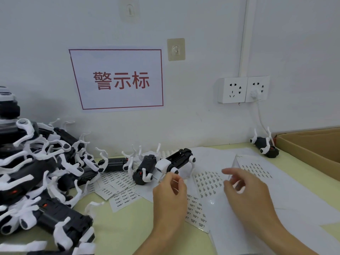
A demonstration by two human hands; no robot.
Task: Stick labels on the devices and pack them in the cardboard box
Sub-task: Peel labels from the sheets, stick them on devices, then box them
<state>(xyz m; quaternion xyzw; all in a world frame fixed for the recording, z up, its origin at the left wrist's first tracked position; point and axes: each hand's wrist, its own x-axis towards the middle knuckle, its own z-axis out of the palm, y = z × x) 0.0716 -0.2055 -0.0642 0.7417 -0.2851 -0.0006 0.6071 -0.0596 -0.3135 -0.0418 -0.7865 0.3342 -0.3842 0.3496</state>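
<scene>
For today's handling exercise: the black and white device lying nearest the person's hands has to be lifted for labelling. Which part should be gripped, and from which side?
Probably the black body of the device, gripped across its width from above. It lies on the label sheets with its white arms sticking out at both ends; these look thin and curved, so a poorer hold. The left hand is closest.

wall sign [117, 80], 2 sockets [242, 90], hooks [176, 49]

Single head-worn wide-angle cam, looks forward and slightly down across the table [128, 218] toward the wall [202, 24], both hands close in the lower frame, edges distorted.
</scene>
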